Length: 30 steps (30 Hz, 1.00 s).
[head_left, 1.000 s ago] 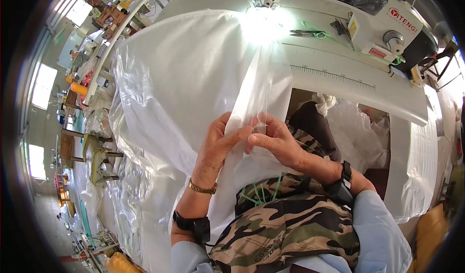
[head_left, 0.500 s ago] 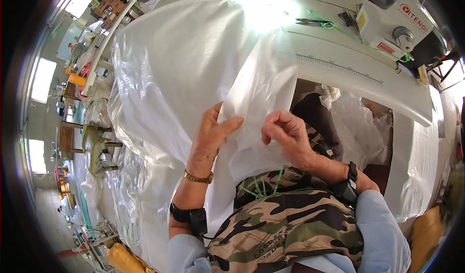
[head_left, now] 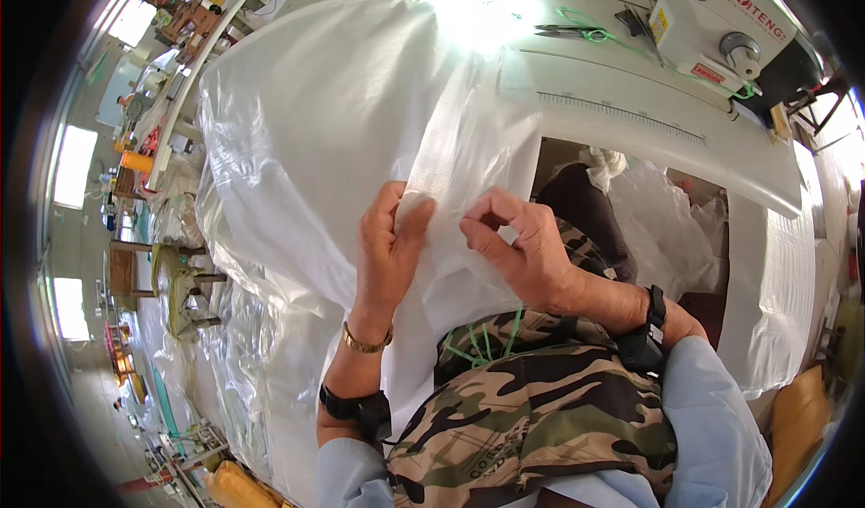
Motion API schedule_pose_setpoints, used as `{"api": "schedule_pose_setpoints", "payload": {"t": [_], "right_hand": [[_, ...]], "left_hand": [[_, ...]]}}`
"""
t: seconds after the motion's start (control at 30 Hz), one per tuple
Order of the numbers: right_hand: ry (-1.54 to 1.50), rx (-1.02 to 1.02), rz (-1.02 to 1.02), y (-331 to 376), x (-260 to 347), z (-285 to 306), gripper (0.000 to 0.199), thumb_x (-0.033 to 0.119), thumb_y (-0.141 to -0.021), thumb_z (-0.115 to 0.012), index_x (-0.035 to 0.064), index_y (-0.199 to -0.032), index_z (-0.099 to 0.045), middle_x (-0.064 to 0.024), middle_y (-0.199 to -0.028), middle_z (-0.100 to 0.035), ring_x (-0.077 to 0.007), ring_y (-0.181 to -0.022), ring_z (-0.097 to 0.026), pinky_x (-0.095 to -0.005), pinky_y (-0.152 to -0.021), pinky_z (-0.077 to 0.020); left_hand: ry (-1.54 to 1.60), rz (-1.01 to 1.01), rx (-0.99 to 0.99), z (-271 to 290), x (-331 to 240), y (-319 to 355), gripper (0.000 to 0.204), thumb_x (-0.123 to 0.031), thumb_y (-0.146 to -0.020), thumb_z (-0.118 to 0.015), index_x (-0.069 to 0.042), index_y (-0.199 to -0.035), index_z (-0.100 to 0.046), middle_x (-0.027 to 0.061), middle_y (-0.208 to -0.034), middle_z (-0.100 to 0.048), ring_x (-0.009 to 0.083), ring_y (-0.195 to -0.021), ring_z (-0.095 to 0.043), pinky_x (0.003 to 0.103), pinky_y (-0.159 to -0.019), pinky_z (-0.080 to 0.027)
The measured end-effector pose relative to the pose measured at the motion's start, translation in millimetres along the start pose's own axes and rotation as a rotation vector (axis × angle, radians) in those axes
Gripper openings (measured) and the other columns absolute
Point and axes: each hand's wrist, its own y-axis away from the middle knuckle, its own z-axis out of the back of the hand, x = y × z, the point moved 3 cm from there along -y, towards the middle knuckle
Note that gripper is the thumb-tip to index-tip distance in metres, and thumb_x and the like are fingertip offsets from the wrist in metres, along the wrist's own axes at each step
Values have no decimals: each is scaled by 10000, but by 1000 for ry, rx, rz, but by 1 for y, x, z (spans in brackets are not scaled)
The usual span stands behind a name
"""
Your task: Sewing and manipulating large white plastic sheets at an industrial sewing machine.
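A large translucent white plastic sheet (head_left: 306, 112) runs from under the bright lamp of the sewing machine (head_left: 721, 31) down to my lap. My left hand (head_left: 389, 247) is closed on a folded edge of the sheet, thumb on top and fingers behind. Just to its right, my right hand (head_left: 527, 251) is in front of the sheet with thumb and forefinger brought together in a pinch. Whatever lies between those fingertips is too small to make out. Black thread snips (head_left: 569, 31) with a green cord rest on the machine bed beside the lamp.
A printed ruler scale (head_left: 622, 114) runs along the table's front edge. Crumpled clear plastic (head_left: 671, 229) hangs below it. More plastic sheeting (head_left: 230, 373) is heaped at my left, beside a stool (head_left: 171, 278). Another white sheet (head_left: 766, 301) drapes at the right.
My left hand has moved slightly up along the sheet edge. My right hand has shifted up and left, its thumb and forefinger now meeting in a pinch. The view has tilted a little.
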Motion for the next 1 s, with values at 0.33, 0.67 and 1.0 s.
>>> {"api": "schedule_pose_setpoints", "payload": {"t": [0.33, 0.67, 1.0], "right_hand": [[573, 114, 421, -6, 34, -5, 153, 83, -873, -656, 67, -841, -507, -42, -607, -564, -279, -549, -574, -370, -662, -469], [718, 300, 642, -11, 19, -19, 145, 130, -812, -604, 63, -911, -523, -12, -659, -547, -216, -603, -582, -355, -663, -451], [569, 264, 805, -17, 8, -12, 366, 164, -806, -635, 25, -1136, -560, -100, -944, -623, -259, -889, -627, -400, -828, -485]], "left_hand": [[-130, -230, 100, -3, -11, -6, 148, -82, -970, -545, 6, -861, -592, 34, -622, -484, 83, -580, -401, 252, -528, -357], [426, 289, 134, -5, 2, -1, 223, -159, -1001, -513, -25, -872, -636, -49, -761, -599, 14, -682, -497, 188, -609, -420], [418, 187, 117, 20, 17, -20, 97, -131, -949, -623, -37, -927, -619, -59, -772, -579, 14, -670, -474, 177, -606, -388]]}}
